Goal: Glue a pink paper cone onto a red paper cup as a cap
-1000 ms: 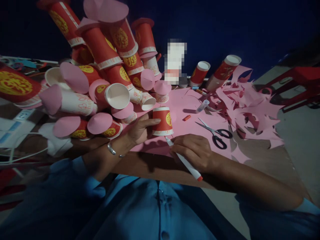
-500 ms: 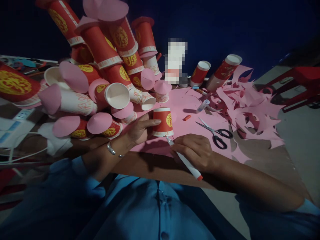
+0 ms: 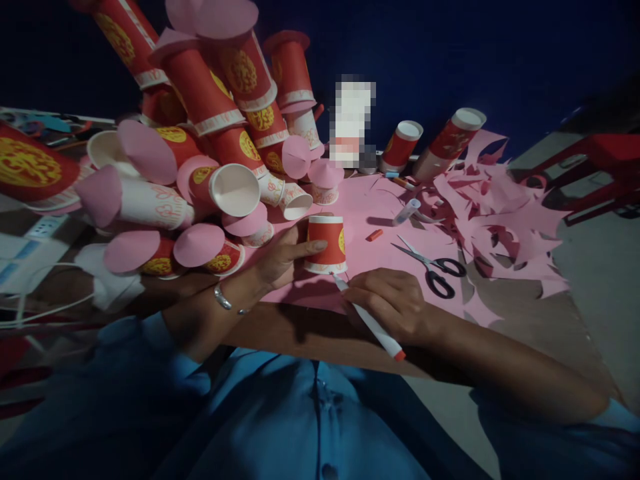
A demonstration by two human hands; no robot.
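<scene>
A red paper cup point(image 3: 327, 233) stands upside down on pink paper point(image 3: 367, 200), with a white band round its lower rim and part of a yellow emblem at its right side. My left hand point(image 3: 287, 257) is closed round the cup's left side, thumb across its front; the other fingers are mostly hidden behind it. In my right hand point(image 3: 390, 297) is a white marker with a red end point(image 3: 377, 333), gripped like a pen. Its tip touches or nearly touches the white band, where red marks show. A small red cap point(image 3: 374, 235) lies right of the cup.
Black-handled scissors point(image 3: 434, 267) and a glue stick point(image 3: 407, 212) lie to the right. Pink paper scraps point(image 3: 493, 200) heap up behind them. Stacked red cups with pink cone tops point(image 3: 200, 247) crowd the left. A white power strip point(image 3: 37, 247) sits at far left.
The cup has turned slightly in my left hand, so its yellow emblem has shifted right and shows less. The marker tip stays at the white band.
</scene>
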